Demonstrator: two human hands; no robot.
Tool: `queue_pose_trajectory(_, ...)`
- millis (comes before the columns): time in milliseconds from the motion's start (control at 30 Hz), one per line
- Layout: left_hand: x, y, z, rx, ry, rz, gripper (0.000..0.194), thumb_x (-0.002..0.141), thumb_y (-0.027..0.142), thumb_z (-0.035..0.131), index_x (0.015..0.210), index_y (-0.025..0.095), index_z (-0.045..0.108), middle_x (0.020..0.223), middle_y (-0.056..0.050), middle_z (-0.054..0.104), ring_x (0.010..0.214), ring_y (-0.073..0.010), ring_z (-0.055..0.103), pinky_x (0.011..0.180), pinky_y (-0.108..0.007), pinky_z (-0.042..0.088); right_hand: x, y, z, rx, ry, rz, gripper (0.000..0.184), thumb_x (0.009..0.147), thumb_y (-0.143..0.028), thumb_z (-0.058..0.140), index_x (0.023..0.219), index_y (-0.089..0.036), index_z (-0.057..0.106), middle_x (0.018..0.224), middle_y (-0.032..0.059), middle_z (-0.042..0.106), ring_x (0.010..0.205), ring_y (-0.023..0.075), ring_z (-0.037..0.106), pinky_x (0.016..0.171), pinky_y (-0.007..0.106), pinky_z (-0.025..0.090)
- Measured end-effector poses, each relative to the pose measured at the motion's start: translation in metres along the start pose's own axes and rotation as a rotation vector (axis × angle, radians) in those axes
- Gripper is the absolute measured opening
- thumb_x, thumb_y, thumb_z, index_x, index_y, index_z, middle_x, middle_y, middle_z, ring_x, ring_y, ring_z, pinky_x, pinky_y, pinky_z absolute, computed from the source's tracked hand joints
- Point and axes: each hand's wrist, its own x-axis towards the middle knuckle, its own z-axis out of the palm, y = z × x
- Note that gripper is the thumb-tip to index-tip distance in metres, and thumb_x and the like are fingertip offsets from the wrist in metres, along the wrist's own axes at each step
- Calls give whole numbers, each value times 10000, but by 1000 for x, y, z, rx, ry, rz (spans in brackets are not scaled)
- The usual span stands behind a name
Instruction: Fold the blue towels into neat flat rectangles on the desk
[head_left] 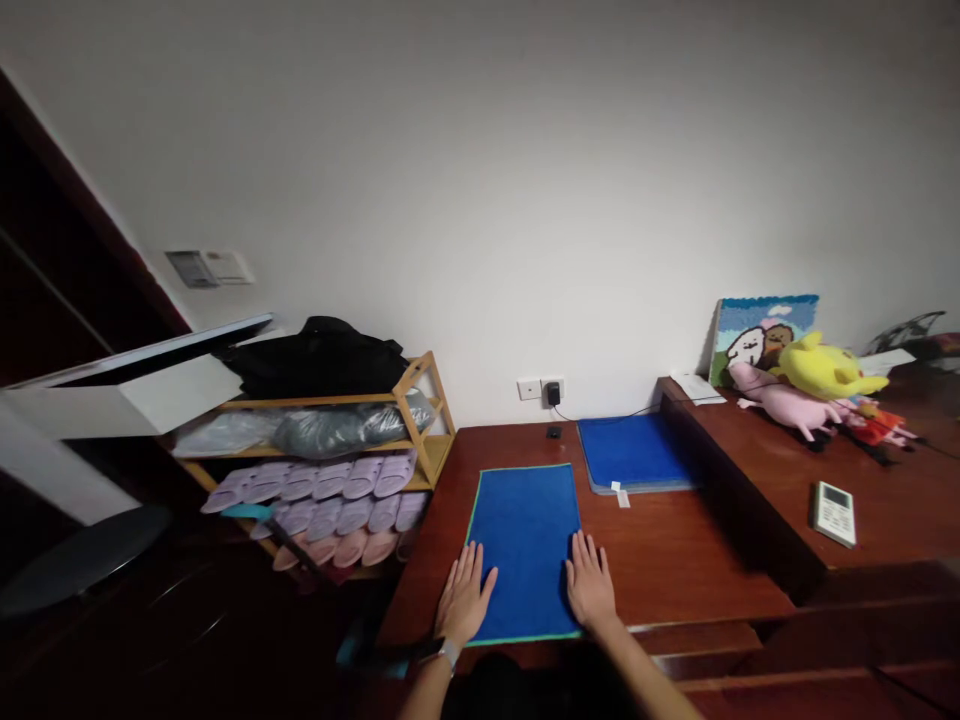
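Note:
A blue cloth point(525, 540) with a bright green edge lies flat on the brown wooden table point(637, 560). My left hand point(465, 595) rests on its left edge, fingers stretched out and pointing away from me. On the right edge lies my right hand point(591, 582), also flat with its fingers extended. Neither hand holds anything. Beyond my right hand, a stack of folded blue cloths point(637, 450) sits near the wall, with a small white tag point(622, 498) hanging over its front edge.
A wooden rack point(429, 450) with several slippers point(330, 478) and a black bag point(322, 358) stands left. On the higher surface at right are plush toys point(825, 368), a picture point(765, 330) and a white remote point(834, 513). A black plug point(553, 393) sits in the wall socket.

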Motion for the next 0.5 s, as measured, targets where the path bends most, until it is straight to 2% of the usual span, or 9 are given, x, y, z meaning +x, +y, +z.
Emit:
queue_pose_trajectory(133, 5, -5, -1, 22, -28, -20, 829, 1011, 673, 213, 1607, 102, 296, 1684, -124, 222, 1566, -261, 207, 1280, -478, 218, -18, 4, 7, 15, -12, -16, 648, 1036, -400, 141, 1631, -145, 157, 1698, -5, 85, 1587, 211, 71, 1291, 432, 49)
queue_pose_trajectory(233, 7, 12, -5, 19, 16, 40, 799, 1028, 636, 209, 1608, 92, 288, 1683, -128, 229, 1565, -258, 214, 1285, -475, 212, -20, 4, 6, 16, -3, -19, 645, 1033, -390, 146, 1630, -148, 155, 1697, -11, 79, 1586, 209, 67, 1292, 432, 44)
queue_pose_trajectory(300, 6, 39, -5, -7, 64, 147, 740, 1048, 586, 197, 1621, 122, 258, 1687, -108, 237, 1566, -245, 218, 1285, -475, 220, -19, 4, 6, 18, 0, -19, 647, 1032, -390, 150, 1629, -140, 156, 1697, -6, 79, 1586, 212, 66, 1292, 436, 42)
queue_pose_trajectory(367, 5, 75, 0, -43, 72, 278, 690, 1060, 548, 200, 1635, 167, 218, 1692, -76, 241, 1568, -229, 219, 1285, -469, 232, -17, 5, 10, 18, 6, -22, 646, 1033, -392, 154, 1628, -141, 159, 1696, 3, 84, 1586, 215, 67, 1292, 442, 40)
queue_pose_trajectory(433, 3, 113, 7, -74, 37, 386, 667, 1065, 523, 207, 1642, 190, 186, 1698, -58, 234, 1570, -215, 212, 1284, -451, 238, -15, 8, 17, 8, 13, -42, 637, 1033, -375, 155, 1630, -153, 159, 1697, 6, 83, 1587, 217, 55, 1290, 451, 30)
queue_pose_trajectory(500, 2, 141, 14, -95, -8, 422, 656, 1069, 505, 198, 1643, 188, 176, 1698, -58, 232, 1571, -211, 210, 1284, -447, 242, -13, 12, 24, -10, 16, -72, 627, 1028, -346, 154, 1631, -171, 157, 1698, 3, 71, 1588, 219, 32, 1288, 464, 16)
